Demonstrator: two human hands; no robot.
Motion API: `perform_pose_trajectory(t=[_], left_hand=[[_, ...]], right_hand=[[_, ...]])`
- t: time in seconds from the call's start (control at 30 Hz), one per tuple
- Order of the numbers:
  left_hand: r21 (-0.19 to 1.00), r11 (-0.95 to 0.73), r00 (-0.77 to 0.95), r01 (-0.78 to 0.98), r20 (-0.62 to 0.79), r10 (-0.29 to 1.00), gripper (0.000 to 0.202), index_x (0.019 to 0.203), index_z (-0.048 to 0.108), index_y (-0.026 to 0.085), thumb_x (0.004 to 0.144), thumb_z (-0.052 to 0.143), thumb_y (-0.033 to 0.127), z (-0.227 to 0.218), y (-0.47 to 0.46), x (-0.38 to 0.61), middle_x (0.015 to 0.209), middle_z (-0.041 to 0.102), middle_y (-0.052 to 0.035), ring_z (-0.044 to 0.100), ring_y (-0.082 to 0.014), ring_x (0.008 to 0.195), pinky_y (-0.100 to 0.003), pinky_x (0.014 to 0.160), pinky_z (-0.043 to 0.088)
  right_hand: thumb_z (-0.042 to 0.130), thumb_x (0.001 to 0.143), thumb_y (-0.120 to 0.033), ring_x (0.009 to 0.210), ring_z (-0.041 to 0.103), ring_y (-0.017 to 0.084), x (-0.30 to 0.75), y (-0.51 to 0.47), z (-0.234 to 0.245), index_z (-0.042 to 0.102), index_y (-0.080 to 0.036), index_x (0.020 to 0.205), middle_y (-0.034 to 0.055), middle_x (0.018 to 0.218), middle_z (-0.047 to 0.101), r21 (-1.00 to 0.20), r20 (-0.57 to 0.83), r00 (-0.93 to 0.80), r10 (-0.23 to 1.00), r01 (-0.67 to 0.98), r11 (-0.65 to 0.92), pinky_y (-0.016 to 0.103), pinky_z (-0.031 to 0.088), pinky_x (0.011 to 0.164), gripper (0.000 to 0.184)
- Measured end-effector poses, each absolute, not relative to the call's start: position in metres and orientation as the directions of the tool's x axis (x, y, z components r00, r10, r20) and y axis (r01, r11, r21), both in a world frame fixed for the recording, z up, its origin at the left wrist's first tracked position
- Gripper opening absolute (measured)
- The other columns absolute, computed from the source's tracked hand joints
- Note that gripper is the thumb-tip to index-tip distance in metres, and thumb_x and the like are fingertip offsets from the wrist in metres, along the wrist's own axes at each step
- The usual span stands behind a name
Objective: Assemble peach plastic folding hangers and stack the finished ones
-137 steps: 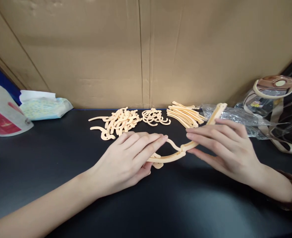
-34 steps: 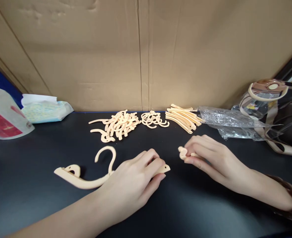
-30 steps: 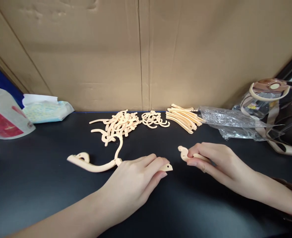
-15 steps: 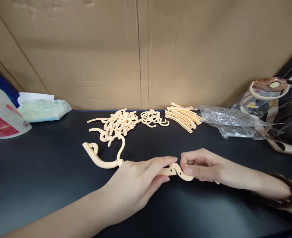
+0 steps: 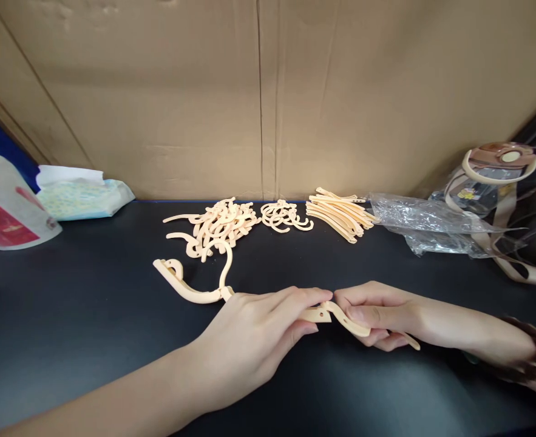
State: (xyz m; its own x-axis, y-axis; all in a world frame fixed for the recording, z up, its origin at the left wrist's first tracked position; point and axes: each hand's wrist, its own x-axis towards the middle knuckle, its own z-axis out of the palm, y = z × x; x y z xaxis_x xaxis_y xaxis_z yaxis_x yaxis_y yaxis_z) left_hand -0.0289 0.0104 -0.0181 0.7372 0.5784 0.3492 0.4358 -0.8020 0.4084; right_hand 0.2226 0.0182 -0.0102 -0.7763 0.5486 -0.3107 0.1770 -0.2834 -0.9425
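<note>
Two grips in action over the black desk point(image 5: 85, 291): left hand point(image 5: 256, 340) clamped round a hanger point(image 5: 195, 296) in the middle, right hand point(image 5: 383, 311) pinching a curvy piece point(image 5: 355, 326), its tip right at the hanger's right end. Far side's got curvy bits point(image 5: 224, 223), hooks point(image 5: 282, 213) and bars point(image 5: 338, 217), left to right.

The left hand point(image 5: 258, 331) hides part of the hanger point(image 5: 190, 294), the right hand point(image 5: 381, 311) the curved piece's point(image 5: 350, 323) middle; the left edge crops the red-and-white container point(image 5: 8, 209).
</note>
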Motion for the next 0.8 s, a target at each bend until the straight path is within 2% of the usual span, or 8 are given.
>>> perform_pose_trajectory(t=[0.13, 0.3, 0.43, 0.5, 0.63, 0.73, 0.8], left_hand=[[0.422, -0.817, 0.751, 0.393, 0.365, 0.550, 0.024, 0.124, 0.043, 0.025, 0.101, 0.041, 0.018, -0.019, 0.009, -0.027, 0.101, 0.067, 0.0032, 0.067, -0.0098, 0.077, -0.019, 0.064, 0.047], [0.371, -0.835, 0.751, 0.406, 0.386, 0.536, 0.022, 0.123, 0.044, 0.024, 0.102, 0.036, 0.019, -0.022, 0.007, -0.027, 0.090, 0.065, 0.0029, 0.064, -0.0110, 0.069, -0.020, 0.057, 0.044], [0.351, -0.841, 0.777, 0.412, 0.347, 0.525, 0.021, 0.118, 0.048, 0.025, 0.102, 0.034, 0.019, -0.022, 0.006, -0.026, 0.086, 0.065, 0.0035, 0.063, -0.0109, 0.063, -0.021, 0.051, 0.041], [0.364, -0.829, 0.793, 0.424, 0.292, 0.534, 0.020, 0.114, 0.049, 0.025, 0.102, 0.035, 0.018, -0.022, 0.007, -0.026, 0.088, 0.067, 0.0036, 0.064, -0.0112, 0.064, -0.021, 0.052, 0.041], [0.367, -0.813, 0.793, 0.451, 0.253, 0.554, 0.017, 0.114, 0.048, 0.024, 0.100, 0.040, 0.018, -0.021, 0.007, -0.026, 0.094, 0.070, 0.0032, 0.066, -0.0122, 0.066, -0.022, 0.053, 0.041], [0.371, -0.806, 0.790, 0.461, 0.244, 0.563, 0.020, 0.118, 0.048, 0.025, 0.100, 0.042, 0.019, -0.021, 0.008, -0.026, 0.099, 0.071, 0.0029, 0.068, -0.0132, 0.072, -0.022, 0.057, 0.043], [0.409, -0.788, 0.791, 0.459, 0.217, 0.573, 0.020, 0.116, 0.052, 0.026, 0.100, 0.042, 0.019, -0.021, 0.008, -0.025, 0.098, 0.071, 0.0043, 0.068, -0.0123, 0.073, -0.021, 0.058, 0.043]], right_hand=[[0.055, 0.095, -0.045, 0.050, 0.026, 0.004, 0.222, 0.019, -0.007, 0.044, -0.017, 0.078, -0.0060, 0.067, 0.035, -0.950, -0.292, -0.803, 0.519, 0.179, -0.257, 0.017, 0.016, 0.038, 0.035], [0.056, 0.093, -0.046, 0.051, 0.031, 0.004, 0.223, 0.021, -0.004, 0.050, -0.017, 0.078, -0.0048, 0.069, 0.039, -0.950, -0.311, -0.781, 0.541, 0.254, -0.179, 0.014, 0.022, 0.035, 0.034], [0.054, 0.093, -0.050, 0.048, 0.030, 0.005, 0.224, 0.019, 0.001, 0.052, -0.017, 0.079, -0.0056, 0.065, 0.038, -0.910, -0.367, -0.741, 0.562, 0.412, -0.050, 0.016, 0.021, 0.034, 0.036], [0.052, 0.094, -0.049, 0.049, 0.029, 0.005, 0.222, 0.016, 0.005, 0.052, -0.018, 0.078, -0.0063, 0.063, 0.036, -0.881, -0.367, -0.727, 0.581, 0.473, 0.035, 0.018, 0.022, 0.039, 0.036], [0.046, 0.098, -0.048, 0.059, 0.032, 0.008, 0.220, 0.012, 0.009, 0.053, -0.018, 0.077, -0.0048, 0.065, 0.040, -0.808, -0.294, -0.727, 0.620, 0.536, 0.245, 0.021, 0.026, 0.053, 0.037], [0.041, 0.101, -0.046, 0.060, 0.034, 0.009, 0.220, 0.011, 0.008, 0.056, -0.019, 0.081, -0.0046, 0.067, 0.044, -0.744, -0.245, -0.741, 0.626, 0.558, 0.369, 0.022, 0.027, 0.055, 0.036], [0.042, 0.101, -0.042, 0.055, 0.033, 0.008, 0.220, 0.011, 0.006, 0.056, -0.019, 0.082, -0.0064, 0.063, 0.041, -0.714, -0.204, -0.761, 0.616, 0.546, 0.438, 0.022, 0.027, 0.054, 0.033]])
